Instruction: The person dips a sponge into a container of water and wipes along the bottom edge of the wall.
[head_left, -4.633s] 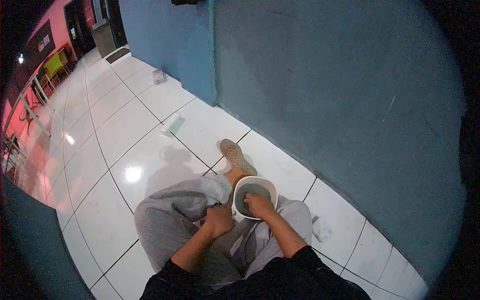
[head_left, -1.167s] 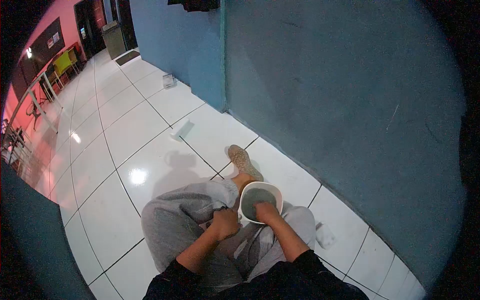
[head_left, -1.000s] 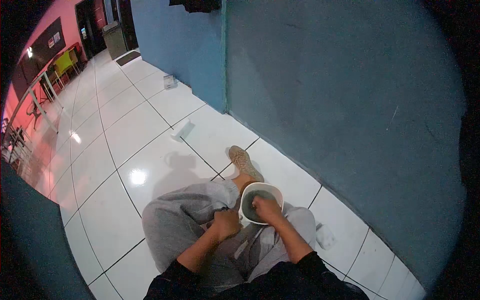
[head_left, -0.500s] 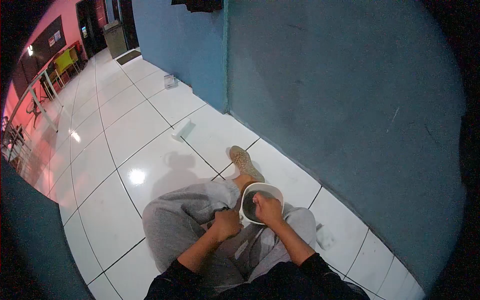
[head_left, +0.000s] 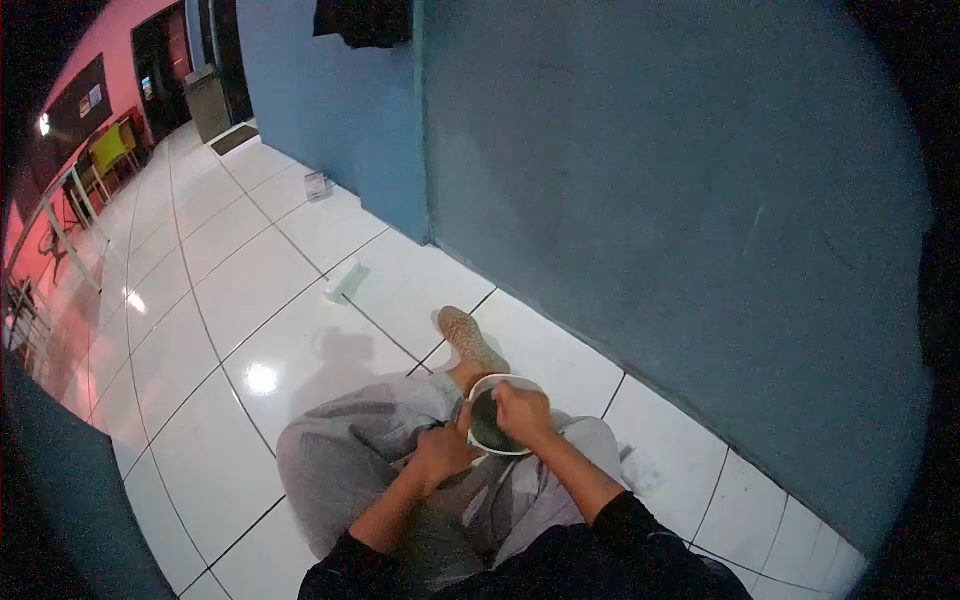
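Observation:
A white-rimmed bowl [head_left: 533, 384] rests at my crossed legs, in front of my lap, with dark grey contents [head_left: 487, 428] inside. My left hand [head_left: 443, 453] is at the bowl's near left side, its fingers curled and one digit lying up along the rim. Over the bowl's opening, my right hand [head_left: 522, 414] is closed in a fist, knuckles up. Whatever it grips, if anything, is hidden by the fingers and the bowl.
I sit on white floor tiles beside a blue-grey wall [head_left: 640, 180]. A white block-like item [head_left: 343, 283] and a small pale box [head_left: 317, 186] lie ahead. A whitish item [head_left: 641, 470] lies by my right knee. A bin [head_left: 207, 104] and a railing [head_left: 82, 228] stand farther off.
My left hand has gone from a fist beside the bowl to touching its rim with a raised digit. The right hand stays over the bowl. The view has shifted slightly.

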